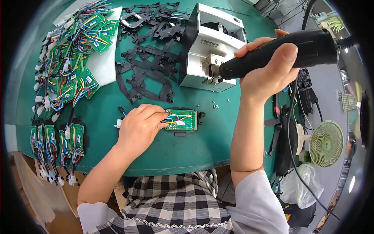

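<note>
My right hand (269, 68) is wrapped round a black electric screwdriver (280, 54), held nearly level. Its nose end reaches the metal outlet on the front of a white and black screw feeder (214, 43); the bit itself is hidden. At the middle of the bench, my left hand (144, 124) has its fingers closed on the coloured wires (171, 117) at the left end of a green circuit board (187, 121). That board lies on a black plastic bracket (180, 134). A white connector (118, 123) pokes out on the far side of my left hand.
Loose screws (216, 106) lie before the feeder. Black plastic frames (144, 82) are spread left of it. Wired green boards (83, 46) pile up at the far left, with assembled units (77, 138) nearer. A green fan (326, 143) and a cable (290, 128) are at the right.
</note>
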### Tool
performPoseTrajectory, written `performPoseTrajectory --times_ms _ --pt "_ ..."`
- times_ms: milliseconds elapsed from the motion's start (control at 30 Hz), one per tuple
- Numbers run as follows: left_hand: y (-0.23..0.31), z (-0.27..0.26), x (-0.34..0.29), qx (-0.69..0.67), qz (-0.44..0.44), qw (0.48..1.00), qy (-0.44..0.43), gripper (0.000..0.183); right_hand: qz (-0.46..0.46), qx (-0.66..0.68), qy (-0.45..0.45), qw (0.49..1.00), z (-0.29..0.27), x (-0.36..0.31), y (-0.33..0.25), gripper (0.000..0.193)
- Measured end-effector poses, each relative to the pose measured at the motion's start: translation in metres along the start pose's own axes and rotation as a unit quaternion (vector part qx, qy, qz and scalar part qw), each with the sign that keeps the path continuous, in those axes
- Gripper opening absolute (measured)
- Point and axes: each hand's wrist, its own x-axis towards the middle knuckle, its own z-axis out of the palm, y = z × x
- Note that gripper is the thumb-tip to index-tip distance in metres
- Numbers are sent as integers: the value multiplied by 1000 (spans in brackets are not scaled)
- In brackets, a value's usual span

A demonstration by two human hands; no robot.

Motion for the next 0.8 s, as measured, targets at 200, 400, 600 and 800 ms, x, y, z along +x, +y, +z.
performPoseTrajectory --times_ms 200,400,600,800 --pt "0 0 0 4 2 1000 4 20 -65 98 -22 993 -7 -11 3 51" --pt "-2 1 -1 4 7 1000 11 20 61 83 -50 993 -1 -33 -14 62" --pt "-2 1 -2 0 -4 1000 10 20 29 65 15 997 -11 -16 -9 76" --pt "-2 0 0 1 -3 1000 5 19 -8 15 -28 999 -13 9 -4 77"
